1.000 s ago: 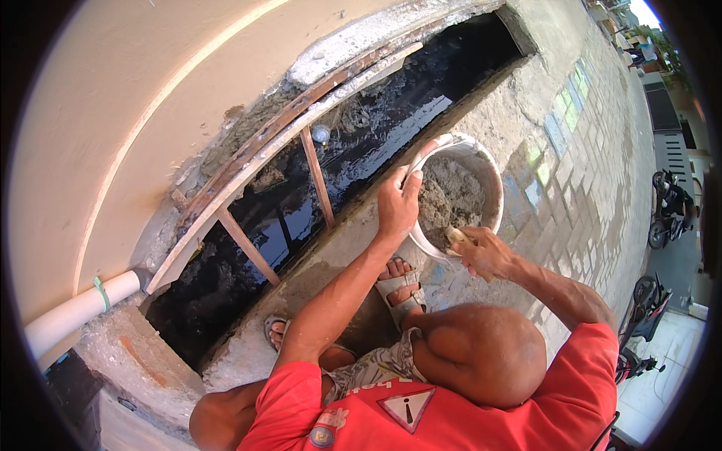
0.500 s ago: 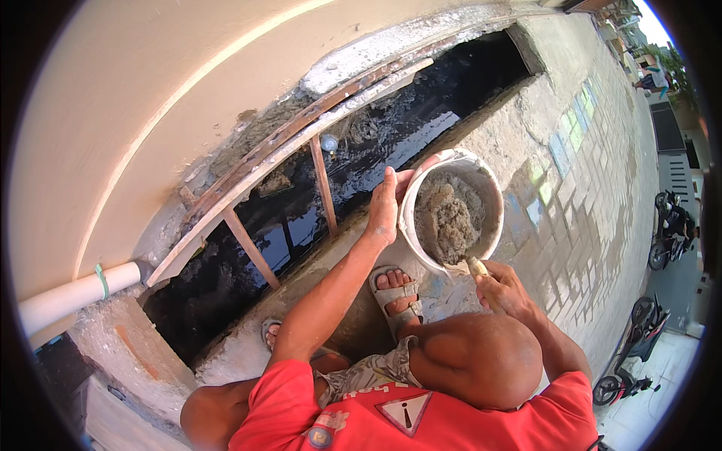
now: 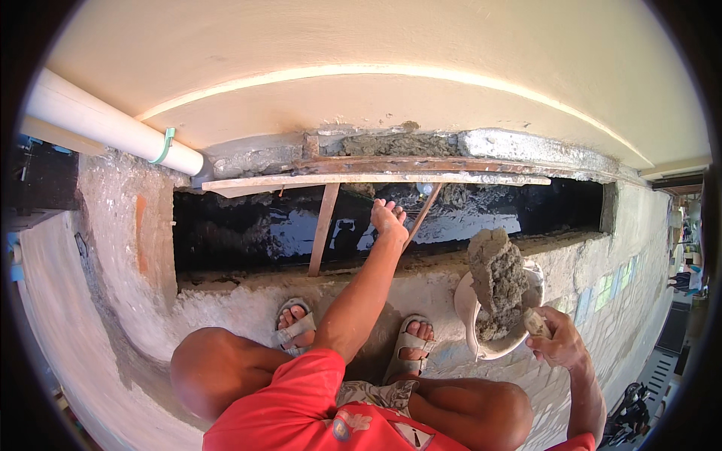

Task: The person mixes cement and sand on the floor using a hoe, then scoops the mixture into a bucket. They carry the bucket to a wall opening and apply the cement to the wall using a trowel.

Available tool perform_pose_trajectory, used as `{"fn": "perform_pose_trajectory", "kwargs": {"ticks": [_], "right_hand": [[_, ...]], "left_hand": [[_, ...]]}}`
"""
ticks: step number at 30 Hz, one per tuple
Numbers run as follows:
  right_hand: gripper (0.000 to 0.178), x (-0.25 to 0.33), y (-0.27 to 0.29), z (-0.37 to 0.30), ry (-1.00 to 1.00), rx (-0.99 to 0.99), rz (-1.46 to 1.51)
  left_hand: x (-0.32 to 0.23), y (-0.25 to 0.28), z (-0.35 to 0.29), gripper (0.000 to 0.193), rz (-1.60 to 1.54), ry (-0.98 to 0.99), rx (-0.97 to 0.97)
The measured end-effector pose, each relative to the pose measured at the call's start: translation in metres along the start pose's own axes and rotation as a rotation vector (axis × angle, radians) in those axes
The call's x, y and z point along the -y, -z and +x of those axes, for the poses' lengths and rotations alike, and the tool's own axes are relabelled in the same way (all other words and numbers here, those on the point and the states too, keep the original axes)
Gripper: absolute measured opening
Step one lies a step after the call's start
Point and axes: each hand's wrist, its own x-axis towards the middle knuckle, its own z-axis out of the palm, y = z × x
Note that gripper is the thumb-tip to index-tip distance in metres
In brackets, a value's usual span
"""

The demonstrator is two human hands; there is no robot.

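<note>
My right hand (image 3: 558, 338) grips the pale handle of a trowel (image 3: 536, 323). A thick lump of wet grey mortar (image 3: 496, 274) sits on the trowel and hides its blade, above a white bucket (image 3: 466, 304) with more mortar inside. My left hand (image 3: 389, 218) reaches out over the dark water of an open drain, between two wooden props. Its fingers are loosely bent and apart, and nothing shows in them. Just beyond it runs a long wooden board (image 3: 451, 179) along the foot of the wall, braced by the props (image 3: 325, 229).
A rough patch of mortar (image 3: 402, 144) lies behind the board, against the cream wall (image 3: 338, 98). On the left a white pipe (image 3: 113, 124) juts along the wall. My sandalled feet stand on the concrete edge of the drain (image 3: 278, 225). Paving stretches off to the right.
My left hand has left the bucket's rim and now stretches over the drain. My right hand has lifted the trowel with mortar on it. The view has turned toward the wall.
</note>
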Motion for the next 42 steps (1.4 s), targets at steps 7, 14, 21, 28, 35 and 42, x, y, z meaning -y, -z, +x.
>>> {"fn": "perform_pose_trajectory", "kwargs": {"ticks": [7,14,21,28,35,42], "right_hand": [[0.028,0.119,0.0,0.128,0.126,0.272,-0.21],[0.028,0.252,-0.038,0.207,0.136,0.339,-0.627],[0.033,0.319,-0.078,0.267,0.024,0.406,-0.837],[0.035,0.342,-0.083,0.264,-0.09,0.425,-0.858],[0.032,0.327,-0.084,0.278,-0.02,0.53,-0.776],[0.03,0.309,-0.064,0.29,0.016,0.602,-0.584]], "left_hand": [[-0.043,0.003,0.053,0.06,-0.412,0.131,0.176],[-0.062,0.001,0.052,0.056,-0.485,0.158,0.306],[-0.074,-0.008,0.038,0.052,-0.573,0.206,0.331],[-0.079,-0.006,0.038,0.05,-0.606,0.227,0.351],[-0.073,-0.006,0.039,0.048,-0.599,0.214,0.367],[-0.068,-0.01,0.036,0.051,-0.572,0.201,0.388]]}}
